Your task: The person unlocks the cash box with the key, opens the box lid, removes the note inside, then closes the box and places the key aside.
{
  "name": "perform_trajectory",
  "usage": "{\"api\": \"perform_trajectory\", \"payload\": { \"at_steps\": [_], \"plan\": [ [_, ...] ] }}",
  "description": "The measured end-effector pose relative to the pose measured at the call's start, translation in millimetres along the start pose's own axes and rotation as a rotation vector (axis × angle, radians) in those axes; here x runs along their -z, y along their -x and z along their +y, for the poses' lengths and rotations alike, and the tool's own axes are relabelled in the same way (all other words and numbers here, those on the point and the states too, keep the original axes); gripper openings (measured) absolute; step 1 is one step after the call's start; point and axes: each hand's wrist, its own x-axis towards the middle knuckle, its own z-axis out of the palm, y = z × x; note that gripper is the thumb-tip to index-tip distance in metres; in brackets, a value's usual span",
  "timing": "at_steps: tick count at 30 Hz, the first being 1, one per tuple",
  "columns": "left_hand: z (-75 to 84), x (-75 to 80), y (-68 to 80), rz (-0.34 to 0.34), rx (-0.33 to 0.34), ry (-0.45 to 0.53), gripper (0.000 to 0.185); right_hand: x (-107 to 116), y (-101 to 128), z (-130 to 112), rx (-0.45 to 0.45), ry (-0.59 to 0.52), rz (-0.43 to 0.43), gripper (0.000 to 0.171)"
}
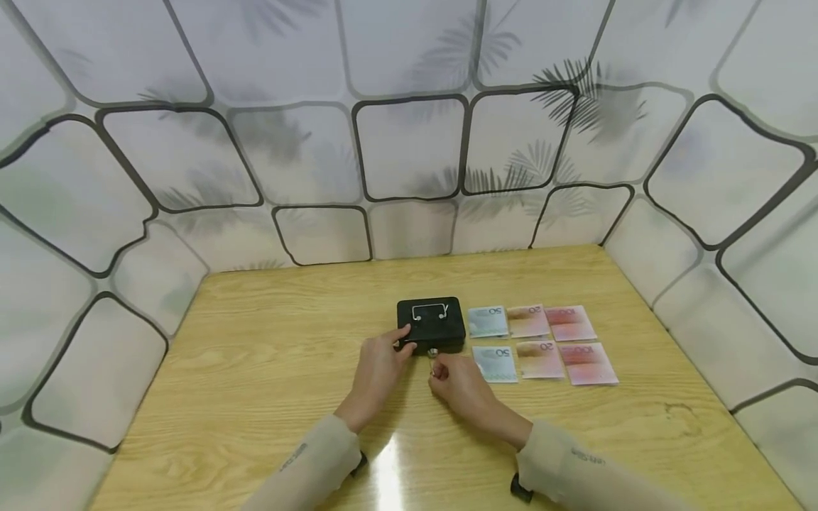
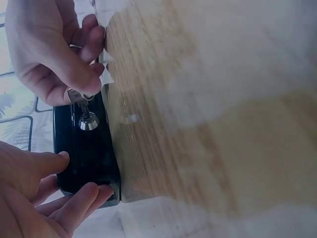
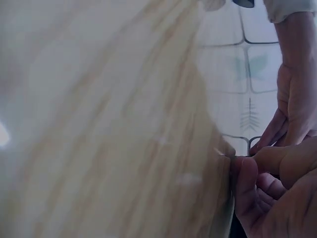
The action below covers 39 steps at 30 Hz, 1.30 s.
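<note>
A small black cash box point(image 1: 431, 323) with a metal handle on its lid stands shut in the middle of the wooden table point(image 1: 268, 362). My left hand point(image 1: 401, 341) grips the box's near left corner, thumb on the lid and fingers on the front face point(image 2: 84, 153). My right hand point(image 1: 436, 370) pinches a small metal key point(image 2: 77, 95) between thumb and forefinger, right at the round lock point(image 2: 89, 122) on the front. In the right wrist view the right hand's fingertips point(image 3: 247, 173) show close up, with the left hand point(image 3: 292, 114) behind them.
Several banknotes point(image 1: 540, 341) lie flat in two rows just right of the box, blue-green, pink and red ones. Patterned white panels point(image 1: 409, 149) wall the table in at the back and both sides. Bare wood spreads to the left and front.
</note>
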Motion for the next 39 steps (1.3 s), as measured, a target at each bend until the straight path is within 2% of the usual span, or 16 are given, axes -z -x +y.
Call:
{"api": "perform_trajectory", "payload": {
  "at_steps": [7,15,18,27,32,39],
  "plan": [
    [-3.8,2.1,-0.3,-0.032,0.002,0.034,0.036,7,11,-3,-0.145,-0.296,-0.164,0.016],
    [-5.5,5.1,-1.3,-0.046,0.011,0.037,0.036,9,17,-11,-0.276,-0.455,-0.339,0.022],
    [-5.5,6.1,-1.7,-0.055,0.020,0.044,0.037,8,18,-13,-0.297,-0.456,-0.368,0.023],
    [-4.2,8.9,-1.6,-0.075,0.047,0.068,0.036,7,18,-16,-0.318,-0.424,-0.358,0.023],
    [-5.9,9.7,-1.2,-0.076,0.039,0.076,0.036,7,18,-16,-0.312,-0.425,-0.360,0.020],
    [-8.6,14.0,2.3,-0.065,0.092,-0.027,0.034,15,19,-13,-0.302,-0.419,-0.323,0.013]
  ]
}}
